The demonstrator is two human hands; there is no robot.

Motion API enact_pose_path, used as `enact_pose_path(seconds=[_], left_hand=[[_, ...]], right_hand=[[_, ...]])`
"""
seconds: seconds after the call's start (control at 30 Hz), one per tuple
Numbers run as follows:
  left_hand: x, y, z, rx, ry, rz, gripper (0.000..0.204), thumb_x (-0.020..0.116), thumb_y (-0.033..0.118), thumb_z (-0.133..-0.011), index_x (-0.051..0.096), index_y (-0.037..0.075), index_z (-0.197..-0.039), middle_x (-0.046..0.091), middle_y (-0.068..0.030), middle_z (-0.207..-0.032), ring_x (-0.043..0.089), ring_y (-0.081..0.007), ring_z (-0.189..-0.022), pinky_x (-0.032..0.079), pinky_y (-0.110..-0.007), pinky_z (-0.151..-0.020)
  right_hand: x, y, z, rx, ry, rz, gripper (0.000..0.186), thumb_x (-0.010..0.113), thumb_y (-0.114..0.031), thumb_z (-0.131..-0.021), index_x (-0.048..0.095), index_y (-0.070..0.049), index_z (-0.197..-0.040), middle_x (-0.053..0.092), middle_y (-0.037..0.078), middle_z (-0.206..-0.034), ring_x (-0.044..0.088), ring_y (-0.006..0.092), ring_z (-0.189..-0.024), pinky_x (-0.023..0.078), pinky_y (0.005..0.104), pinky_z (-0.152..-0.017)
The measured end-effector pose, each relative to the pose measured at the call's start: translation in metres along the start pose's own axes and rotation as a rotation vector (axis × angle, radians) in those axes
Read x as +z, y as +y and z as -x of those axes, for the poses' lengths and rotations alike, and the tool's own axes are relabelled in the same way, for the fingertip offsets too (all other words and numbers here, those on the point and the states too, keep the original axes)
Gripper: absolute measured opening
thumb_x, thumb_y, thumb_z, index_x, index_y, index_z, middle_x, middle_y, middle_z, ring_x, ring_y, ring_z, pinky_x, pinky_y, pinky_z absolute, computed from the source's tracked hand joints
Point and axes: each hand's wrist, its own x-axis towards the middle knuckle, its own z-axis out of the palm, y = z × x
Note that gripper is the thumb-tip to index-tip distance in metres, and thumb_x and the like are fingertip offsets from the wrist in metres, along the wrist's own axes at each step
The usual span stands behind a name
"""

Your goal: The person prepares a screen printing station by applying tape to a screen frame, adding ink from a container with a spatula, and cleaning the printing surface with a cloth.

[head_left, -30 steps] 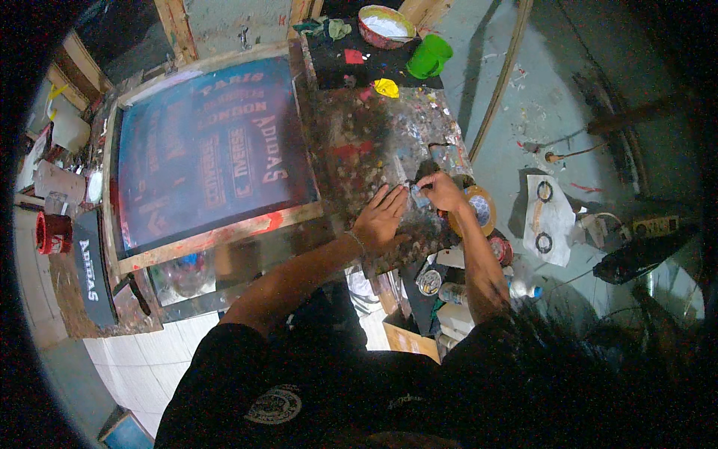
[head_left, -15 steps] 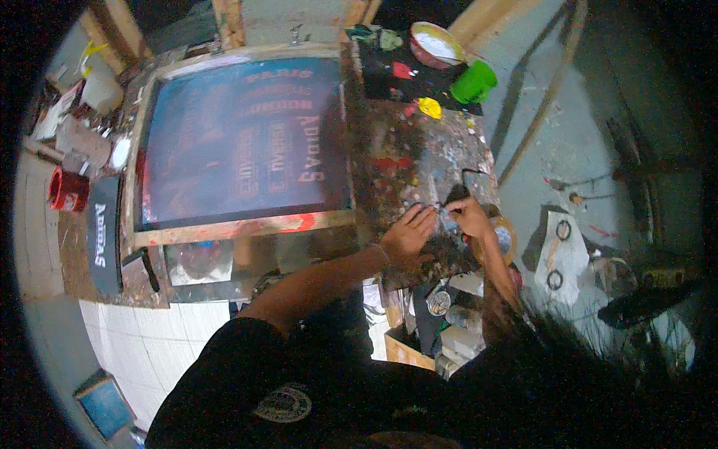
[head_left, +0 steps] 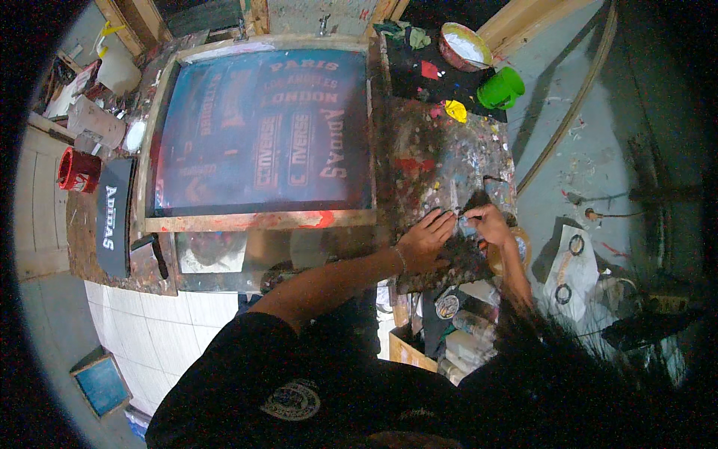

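Observation:
My left hand (head_left: 426,241) lies palm down on the paint-stained bench top (head_left: 419,183), its fingers stretched toward my right hand. My right hand (head_left: 491,224) is closed in a pinch just beside those fingertips. A small pale bluish piece (head_left: 467,223) shows at the right fingertips; its kind is too small to make out. Partly behind my right forearm, a roll of brown tape (head_left: 517,253) sits at the bench's near right corner. To the left of both hands lies a large wooden-framed printing screen (head_left: 258,219) with a blue mesh and faint lettering.
On the bench's far end are a bowl (head_left: 465,47) of white stuff, a green mug (head_left: 501,88) and a yellow scrap (head_left: 455,111). At the left stand a red tub (head_left: 78,170) and a dark lettered board (head_left: 116,217). Bottles (head_left: 471,325) sit below the bench.
My view has shifted, so the whole scene sits farther right in the picture. Both hands stay at nearly the same spot on the bench, the right still pinching.

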Motion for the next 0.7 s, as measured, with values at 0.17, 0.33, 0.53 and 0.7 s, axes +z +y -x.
enact_pose_path(seconds=[0.17, 0.33, 0.53, 0.7], left_hand=[[0.002, 0.000, 0.002, 0.001, -0.001, -0.008, 0.087, 0.073, 0.045, -0.074, 0.041, -0.010, -0.134, 0.038, -0.0220, -0.145, 0.029, -0.0321, -0.140, 0.017, -0.044, -0.118], [-0.003, 0.006, -0.003, -0.030, 0.018, 0.071, 0.086, 0.071, 0.044, -0.075, 0.040, -0.011, -0.134, 0.038, -0.0221, -0.145, 0.029, -0.0324, -0.140, 0.018, -0.044, -0.118], [-0.013, 0.003, 0.000, -0.057, -0.014, 0.101, 0.085, 0.066, 0.047, -0.079, 0.041, -0.011, -0.135, 0.037, -0.0235, -0.144, 0.026, -0.0321, -0.141, 0.015, -0.043, -0.119], [-0.014, 0.007, -0.008, -0.078, -0.255, 0.006, 0.082, 0.047, 0.057, -0.089, 0.039, -0.007, -0.140, 0.030, -0.0181, -0.152, 0.018, -0.0286, -0.145, 0.008, -0.043, -0.120]], right_hand=[[-0.002, -0.015, 0.003, 0.101, -0.025, 0.017, 0.019, 0.064, 0.000, -0.083, 0.070, 0.004, -0.101, 0.067, 0.006, -0.076, 0.058, 0.0107, -0.066, 0.050, 0.0299, -0.064], [0.008, 0.024, 0.004, 0.041, 0.085, 0.073, 0.022, 0.060, 0.001, -0.083, 0.070, 0.004, -0.102, 0.072, 0.018, -0.089, 0.067, 0.0188, -0.077, 0.052, 0.0309, -0.072], [-0.010, -0.054, 0.006, -0.057, 0.020, 0.266, 0.026, 0.060, 0.001, -0.079, 0.071, 0.000, -0.102, 0.070, 0.022, -0.094, 0.068, 0.0309, -0.087, 0.052, 0.0354, -0.079], [-0.012, -0.035, 0.002, -0.053, -0.053, 0.261, 0.025, 0.062, 0.000, -0.078, 0.071, 0.000, -0.101, 0.070, 0.020, -0.097, 0.067, 0.0335, -0.092, 0.052, 0.0375, -0.083]])
